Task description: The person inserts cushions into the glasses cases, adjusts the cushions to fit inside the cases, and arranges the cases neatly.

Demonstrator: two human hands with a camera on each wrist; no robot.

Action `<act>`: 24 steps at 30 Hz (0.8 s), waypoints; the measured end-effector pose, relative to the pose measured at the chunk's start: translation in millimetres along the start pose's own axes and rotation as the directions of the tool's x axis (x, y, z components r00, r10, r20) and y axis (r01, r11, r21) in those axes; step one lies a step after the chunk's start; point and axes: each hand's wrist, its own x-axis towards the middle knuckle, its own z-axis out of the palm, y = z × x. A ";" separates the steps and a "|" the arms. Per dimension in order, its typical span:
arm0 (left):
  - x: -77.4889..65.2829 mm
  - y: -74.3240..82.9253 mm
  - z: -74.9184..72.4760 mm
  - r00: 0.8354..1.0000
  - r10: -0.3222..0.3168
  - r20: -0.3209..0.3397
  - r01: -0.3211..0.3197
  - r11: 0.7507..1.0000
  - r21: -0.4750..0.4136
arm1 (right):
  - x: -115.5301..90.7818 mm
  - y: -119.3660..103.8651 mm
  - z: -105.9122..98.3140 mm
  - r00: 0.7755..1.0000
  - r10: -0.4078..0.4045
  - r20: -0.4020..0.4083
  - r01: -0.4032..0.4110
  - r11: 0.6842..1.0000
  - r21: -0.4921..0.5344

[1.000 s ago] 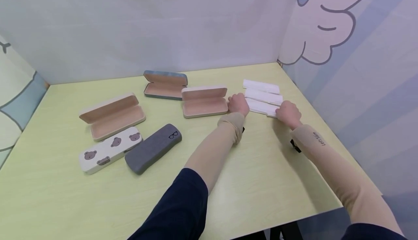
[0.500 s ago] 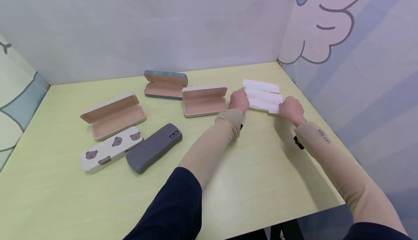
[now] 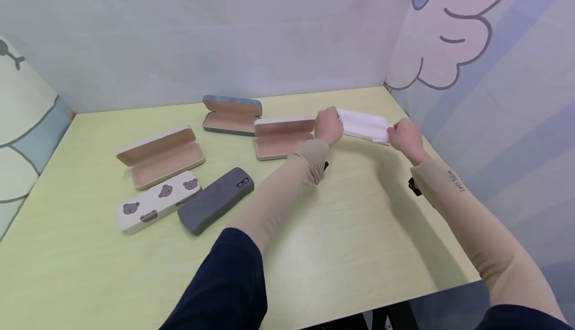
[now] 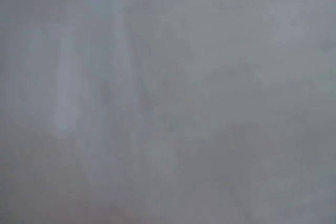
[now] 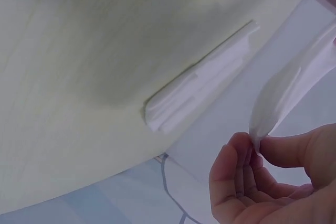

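Observation:
A folded white cloth [image 3: 363,124] is stretched between my two hands, lifted off the table at the back right. My left hand [image 3: 329,126] grips its left end, knuckles up, beside an open pale glasses case [image 3: 276,146]. At the cloth's right end, my right hand [image 3: 406,138] pinches the corner between thumb and fingertips, as the right wrist view shows. More folded white cloth [image 5: 202,80] lies flat on the table in the right wrist view, mostly hidden in the head view. The left wrist view is only a grey blur.
Behind the pale case stands an open blue-grey glasses case [image 3: 231,120]. Farther left lies another open case [image 3: 168,164]. A shut bear-print case [image 3: 157,201] and a shut dark grey case [image 3: 215,200] sit in front. Fabric walls [image 3: 251,35] border the table.
Both hands have risen and moved back from the nearest of the white cloths, carrying it up between them. It now covers the other cloths in the head view. The glasses cases stay put.

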 end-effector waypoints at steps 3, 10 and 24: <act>-0.2 0.5 -9.8 1.000 0.022 0.001 -0.022 1.000 0.018 | 2.0 -4.2 -4.5 1.000 -0.011 -0.009 0.011 1.000 0.029; -6.0 -11.3 -30.6 1.000 0.028 -0.013 -0.028 0.998 -0.053 | 1.3 -16.1 -10.5 1.000 -0.008 -0.004 0.009 0.996 0.091; -21.2 -41.5 -67.5 0.995 -0.049 -0.087 0.025 0.967 -0.254 | -5.5 -55.6 -9.9 0.998 -0.062 -0.027 0.066 0.984 0.163</act>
